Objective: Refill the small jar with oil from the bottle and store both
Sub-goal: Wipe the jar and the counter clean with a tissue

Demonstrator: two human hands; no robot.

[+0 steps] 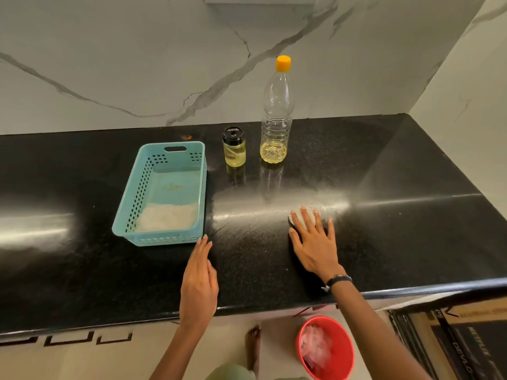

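A black counter runs along a white marble wall. Near the back stand the jar and the bottle, both upright, side by side but apart, the jar to the left. The jar has a black lid and yellow oil up to about its shoulder. The bottle is clear, with an orange cap screwed on and a shallow layer of oil at the bottom.

Left of the jar, just beside it, lies a teal basket, long side running front to back. Inside, at the near end, sits a white cloth or paper; which one I cannot tell.

The right hand lies flat on the counter in front of the bottle, well apart from it, fingers spread and straight, pressing on a small pale pad or cloth that shows just past the fingertips. A dark band circles that wrist. A hazy streak spreads across the counter around this hand.

The left hand hovers or rests near the basket's near right corner, fingers straight and together, holding nothing; whether the tips touch the basket is unclear.

Below the counter edge, a red bucket stands on the floor with crumpled plastic inside, next to a bare foot.
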